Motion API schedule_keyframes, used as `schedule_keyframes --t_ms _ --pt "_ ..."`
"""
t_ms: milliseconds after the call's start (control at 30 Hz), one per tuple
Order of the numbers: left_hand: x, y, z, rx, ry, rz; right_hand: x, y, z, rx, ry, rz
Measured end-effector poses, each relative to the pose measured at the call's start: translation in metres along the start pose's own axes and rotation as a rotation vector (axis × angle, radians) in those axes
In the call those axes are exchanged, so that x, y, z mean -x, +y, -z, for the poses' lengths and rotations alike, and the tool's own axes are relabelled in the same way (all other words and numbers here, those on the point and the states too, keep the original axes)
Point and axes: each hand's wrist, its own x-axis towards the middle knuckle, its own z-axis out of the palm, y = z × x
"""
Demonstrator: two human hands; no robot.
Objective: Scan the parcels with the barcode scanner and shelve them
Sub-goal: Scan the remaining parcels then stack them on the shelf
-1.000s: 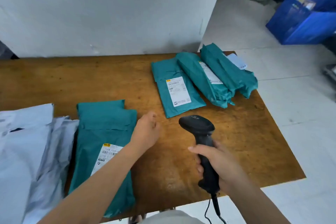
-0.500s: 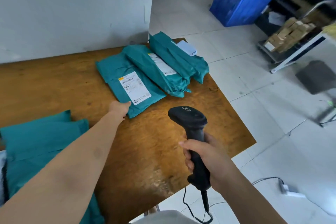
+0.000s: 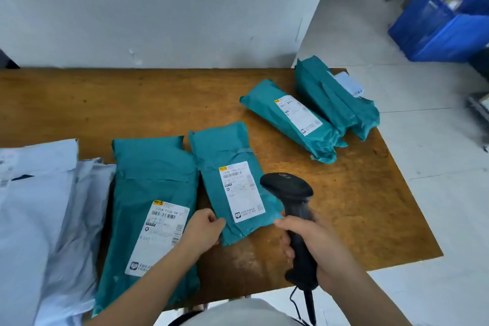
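Observation:
My left hand (image 3: 205,230) pinches the near left corner of a teal parcel (image 3: 227,167) that lies label up in the middle of the wooden table (image 3: 132,103). My right hand (image 3: 315,246) grips the handle of the black barcode scanner (image 3: 288,190), whose head hangs just over the parcel's right edge. A larger teal parcel (image 3: 150,193) lies to the left, its label facing up. Two more teal parcels (image 3: 291,119) (image 3: 333,98) rest at the far right corner of the table.
Pale grey mailer bags (image 3: 39,219) are piled at the table's left end. A white wall (image 3: 158,8) runs behind the table. On the tiled floor to the right stands a blue crate (image 3: 444,26). The scanner cable (image 3: 307,307) hangs below my right hand.
My left hand reached out to the far parcels, took one and pulled it back to the table's middle beside the large parcel. The scanner stayed in my right hand.

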Motion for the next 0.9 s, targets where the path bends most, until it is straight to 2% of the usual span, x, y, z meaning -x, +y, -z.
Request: schedule_keyframes --t_ms 100,233,633,800,900 --pt "0.015 -0.015 0.003 -0.190 0.039 -0.048 -0.002 0.006 -0.013 0.064 -0.062 -0.035" --pt "0.013 -0.009 -0.001 -0.154 0.096 -0.052 -0.003 0.010 -0.026 0.143 -0.091 -0.036" --pt "0.020 -0.003 -0.007 -0.154 0.048 -0.011 -0.006 0.012 -0.029 0.141 -0.068 -0.025" --pt "0.004 0.007 -0.011 0.126 0.148 0.073 -0.003 0.013 -0.026 0.124 -0.067 -0.013" --pt "0.000 0.020 -0.007 0.168 0.124 -0.005 0.000 0.014 -0.023 0.111 -0.057 -0.004"
